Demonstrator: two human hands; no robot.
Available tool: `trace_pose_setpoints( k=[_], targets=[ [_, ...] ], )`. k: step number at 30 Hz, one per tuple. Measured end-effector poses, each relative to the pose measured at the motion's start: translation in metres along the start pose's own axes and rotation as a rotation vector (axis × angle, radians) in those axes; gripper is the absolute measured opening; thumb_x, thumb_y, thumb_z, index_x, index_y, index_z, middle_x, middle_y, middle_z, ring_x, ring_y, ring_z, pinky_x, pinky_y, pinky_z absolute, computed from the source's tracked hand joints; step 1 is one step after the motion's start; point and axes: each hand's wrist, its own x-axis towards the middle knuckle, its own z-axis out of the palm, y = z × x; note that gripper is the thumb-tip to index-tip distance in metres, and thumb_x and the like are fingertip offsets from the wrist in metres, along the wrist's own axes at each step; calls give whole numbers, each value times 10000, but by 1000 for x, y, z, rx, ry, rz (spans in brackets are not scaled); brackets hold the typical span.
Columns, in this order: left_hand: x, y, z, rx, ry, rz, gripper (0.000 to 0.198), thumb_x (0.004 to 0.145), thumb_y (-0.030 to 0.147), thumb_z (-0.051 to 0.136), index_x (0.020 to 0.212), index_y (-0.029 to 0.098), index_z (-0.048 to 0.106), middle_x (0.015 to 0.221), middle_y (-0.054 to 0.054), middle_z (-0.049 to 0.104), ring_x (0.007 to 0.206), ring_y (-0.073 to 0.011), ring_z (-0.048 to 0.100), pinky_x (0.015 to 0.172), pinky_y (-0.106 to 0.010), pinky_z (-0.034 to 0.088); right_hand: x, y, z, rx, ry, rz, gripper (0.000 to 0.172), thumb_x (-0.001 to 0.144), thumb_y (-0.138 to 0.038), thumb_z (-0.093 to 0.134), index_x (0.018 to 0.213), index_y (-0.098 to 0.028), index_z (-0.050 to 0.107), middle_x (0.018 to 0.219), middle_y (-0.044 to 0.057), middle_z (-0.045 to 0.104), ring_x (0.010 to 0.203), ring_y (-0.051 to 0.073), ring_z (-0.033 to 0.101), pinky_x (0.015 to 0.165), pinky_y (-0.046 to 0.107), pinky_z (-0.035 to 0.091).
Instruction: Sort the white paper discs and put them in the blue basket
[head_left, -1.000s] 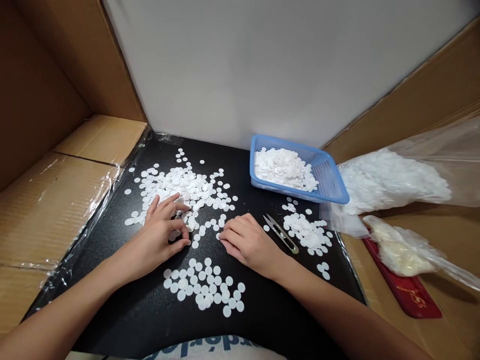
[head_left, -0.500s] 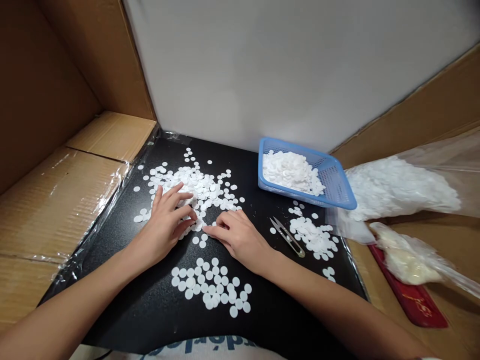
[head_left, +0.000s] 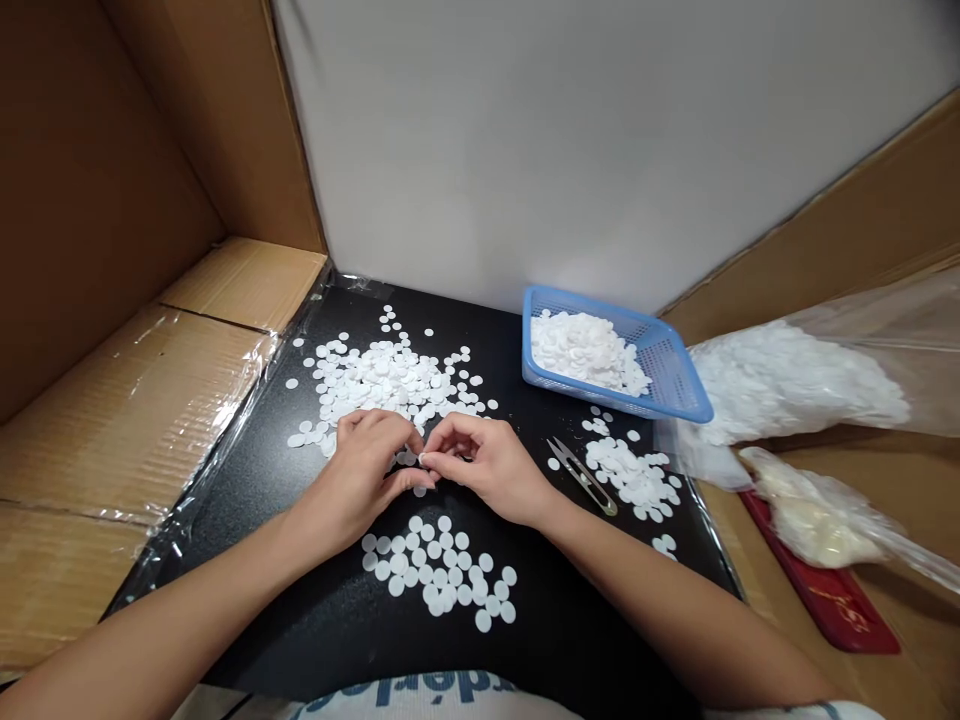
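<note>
Over the front of a big heap of small white round discs (head_left: pixel 375 375), both hands come together. The thumb and fingertips of my right hand (head_left: pixel 491 465) are pinched on a white disc (head_left: pixel 423 459), of which only a sliver shows. Just left of it is my left hand (head_left: pixel 371 465), fingers curved, with a gap between thumb and forefinger and nothing visible held. Closer to my body, a second group of white discs (head_left: pixel 442 575) lies spread mostly flat on the black tabletop (head_left: pixel 300 620).
A blue plastic basket (head_left: pixel 694 395) of white discs stands at the back right. Thread snips (head_left: pixel 585 478) lie beside a smaller disc pile (head_left: pixel 634 478). Farther right are a clear bag of discs (head_left: pixel 795 385), a bag with pale yellowish contents (head_left: pixel 814 515) and a red tray (head_left: pixel 847 615). Cardboard (head_left: pixel 112 400) borders the left.
Both hands have lifted off the discs and drawn together. My right hand now pinches a disc, and my left hand has moved right and nearer my body. The view has shifted slightly.
</note>
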Motion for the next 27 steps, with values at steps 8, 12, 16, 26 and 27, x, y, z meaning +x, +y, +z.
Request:
trace_pose_setpoints(
  k=[8,12,16,26,27],
  targets=[
    [1,-3,-1,-63,43,-28,231,961,411,593,822,227,606,871,13,688,884,-198,592,940,-397,318,-2,2,8,242,12,135,312,766,-465,769,831,-185,649,690,-4,694,641,152,688,647,290,554],
    [1,-4,0,-84,51,-42,181,938,379,637,836,231,619,881,15,689,890,-200,596,935,-394,328,-4,0,8,246,9,136,306,782,-466,756,850,-187,649,710,1,707,662,151,699,678,295,562],
    [3,-4,-2,-132,46,-71,147,911,308,672,796,224,633,865,12,696,879,-203,609,910,-389,364,-6,0,8,244,15,118,314,799,-480,739,874,-192,639,740,5,704,706,172,727,680,298,560],
    [6,1,2,-204,8,-49,106,905,343,675,899,238,671,907,4,736,872,-198,652,905,-384,426,-18,5,-5,96,103,63,165,858,-354,672,879,-200,620,729,-18,649,680,163,710,667,291,530],
    [6,1,3,-193,18,-44,105,900,348,683,914,244,684,906,6,741,876,-200,655,918,-392,419,-19,4,-4,73,97,48,129,872,-327,651,882,-203,616,727,-20,651,686,160,705,676,289,526]
  ],
)
